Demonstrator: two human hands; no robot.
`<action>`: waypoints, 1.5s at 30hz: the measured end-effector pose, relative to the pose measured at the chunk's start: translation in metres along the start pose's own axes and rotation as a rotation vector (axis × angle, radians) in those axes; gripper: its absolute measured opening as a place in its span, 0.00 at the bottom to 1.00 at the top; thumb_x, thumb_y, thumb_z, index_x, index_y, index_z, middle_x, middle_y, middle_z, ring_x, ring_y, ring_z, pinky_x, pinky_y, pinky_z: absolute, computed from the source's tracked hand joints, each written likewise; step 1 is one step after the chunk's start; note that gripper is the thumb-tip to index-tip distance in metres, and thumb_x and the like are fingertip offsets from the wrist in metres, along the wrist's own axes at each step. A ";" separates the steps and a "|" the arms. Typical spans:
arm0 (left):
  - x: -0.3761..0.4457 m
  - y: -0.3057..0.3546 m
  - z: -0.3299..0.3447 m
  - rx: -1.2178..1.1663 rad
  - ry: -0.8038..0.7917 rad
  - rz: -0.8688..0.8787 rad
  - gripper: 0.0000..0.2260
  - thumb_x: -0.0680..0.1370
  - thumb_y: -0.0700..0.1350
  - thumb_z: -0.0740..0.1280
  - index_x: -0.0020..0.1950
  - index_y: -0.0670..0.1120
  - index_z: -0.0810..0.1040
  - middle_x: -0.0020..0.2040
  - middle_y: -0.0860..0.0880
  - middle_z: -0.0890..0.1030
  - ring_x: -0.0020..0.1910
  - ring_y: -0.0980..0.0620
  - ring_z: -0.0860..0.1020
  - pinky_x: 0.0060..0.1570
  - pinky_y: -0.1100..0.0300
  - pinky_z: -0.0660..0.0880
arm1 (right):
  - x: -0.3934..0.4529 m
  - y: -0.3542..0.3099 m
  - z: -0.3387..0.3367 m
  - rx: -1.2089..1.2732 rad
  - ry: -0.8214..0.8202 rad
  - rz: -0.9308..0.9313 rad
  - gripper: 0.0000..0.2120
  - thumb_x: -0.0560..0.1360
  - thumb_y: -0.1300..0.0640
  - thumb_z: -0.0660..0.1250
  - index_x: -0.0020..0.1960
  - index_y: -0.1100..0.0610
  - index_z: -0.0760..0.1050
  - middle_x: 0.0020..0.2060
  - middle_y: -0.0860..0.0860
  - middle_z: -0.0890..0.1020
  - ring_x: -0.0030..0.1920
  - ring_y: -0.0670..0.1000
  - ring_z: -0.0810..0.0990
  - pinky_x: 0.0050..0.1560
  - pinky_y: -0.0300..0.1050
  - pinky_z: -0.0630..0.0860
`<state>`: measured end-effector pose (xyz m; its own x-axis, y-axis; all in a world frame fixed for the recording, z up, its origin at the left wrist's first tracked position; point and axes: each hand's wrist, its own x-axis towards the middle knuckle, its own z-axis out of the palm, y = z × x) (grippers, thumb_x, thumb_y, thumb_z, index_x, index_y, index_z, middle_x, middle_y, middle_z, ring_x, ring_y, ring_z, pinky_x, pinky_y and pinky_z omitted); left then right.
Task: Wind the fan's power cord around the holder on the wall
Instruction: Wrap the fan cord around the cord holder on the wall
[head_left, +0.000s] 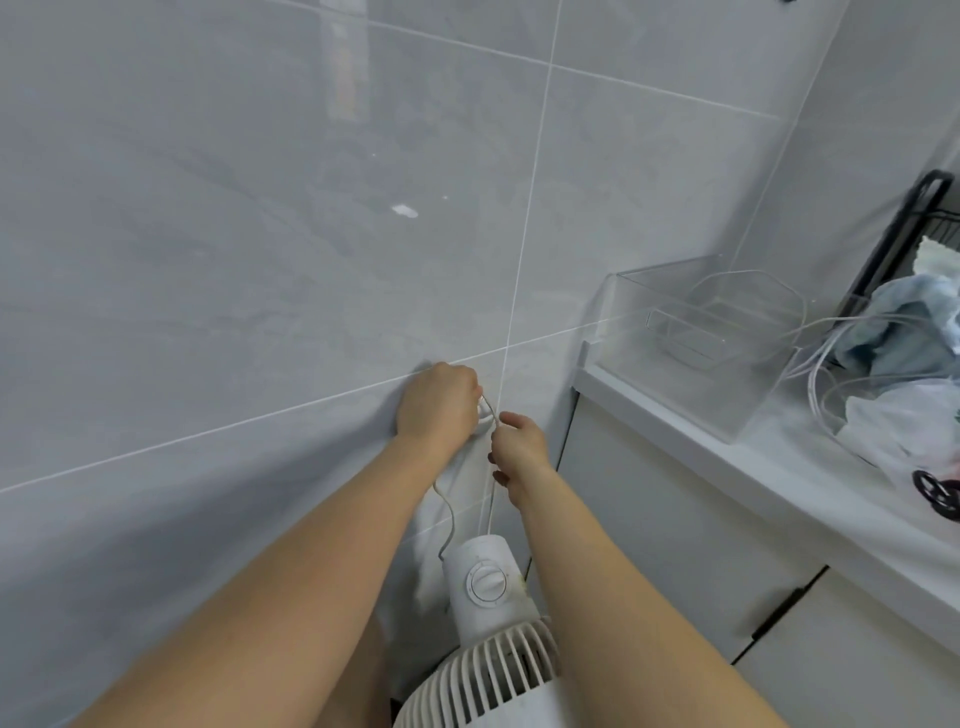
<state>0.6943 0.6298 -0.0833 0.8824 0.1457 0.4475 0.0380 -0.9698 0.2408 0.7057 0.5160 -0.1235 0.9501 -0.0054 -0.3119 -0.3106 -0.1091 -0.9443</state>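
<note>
Left hand (439, 405) is pressed against the tiled wall (208, 234), fingers curled inward at the spot where the cord (451, 512) meets the wall; it appears to grip the cord there, and whatever lies under its palm is hidden, so the holder itself cannot be made out. Right hand (519, 447) sits just beside and slightly below the left, thumb and fingers pinching the same cord close to the left hand's knuckles.

Cord: thin, white, smooth. One strand drops from the left hand in a loose curve toward the fan (485, 623); a second strand runs nearly straight down from the right hand to the top of the fan's body. A short loop shows between the two hands.

Fan: white, standing low against the wall below both hands, with a round dial (487, 583) on its housing and a ribbed grille (493, 680) at the bottom edge of the view.

Wall: large glossy grey tiles with pale grout lines, one small white mark on a tile above the hands.

To the right, a white desk (727, 457) over white cabinet doors carries a clear plastic box (675, 317), loose white cables (821, 374), crumpled bags and cloth (904, 332), and a black wire rack (904, 228) at the far edge.
</note>
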 end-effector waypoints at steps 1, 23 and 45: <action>0.000 0.001 0.000 -0.003 0.001 -0.003 0.12 0.83 0.45 0.62 0.52 0.43 0.85 0.49 0.40 0.85 0.48 0.38 0.83 0.42 0.53 0.73 | 0.002 0.001 -0.004 -0.046 -0.009 0.002 0.26 0.80 0.66 0.55 0.77 0.54 0.68 0.65 0.58 0.79 0.50 0.53 0.78 0.42 0.44 0.73; -0.012 -0.010 -0.004 -0.029 0.076 0.077 0.05 0.75 0.37 0.67 0.48 0.45 0.79 0.44 0.42 0.86 0.42 0.36 0.82 0.36 0.52 0.71 | 0.018 -0.031 -0.024 -0.264 -0.170 -0.087 0.10 0.81 0.60 0.61 0.53 0.62 0.80 0.46 0.58 0.80 0.47 0.55 0.77 0.49 0.49 0.73; -0.087 -0.056 0.047 -0.251 -0.017 -0.270 0.13 0.81 0.53 0.63 0.46 0.49 0.83 0.41 0.47 0.87 0.45 0.40 0.84 0.42 0.49 0.81 | -0.055 -0.004 -0.030 -1.686 -0.281 -0.067 0.28 0.71 0.36 0.70 0.64 0.52 0.79 0.58 0.50 0.83 0.57 0.57 0.85 0.60 0.54 0.82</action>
<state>0.6379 0.6623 -0.1762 0.8641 0.3842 0.3250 0.1558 -0.8184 0.5532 0.6553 0.4865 -0.0995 0.8683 0.1844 -0.4605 0.2737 -0.9524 0.1346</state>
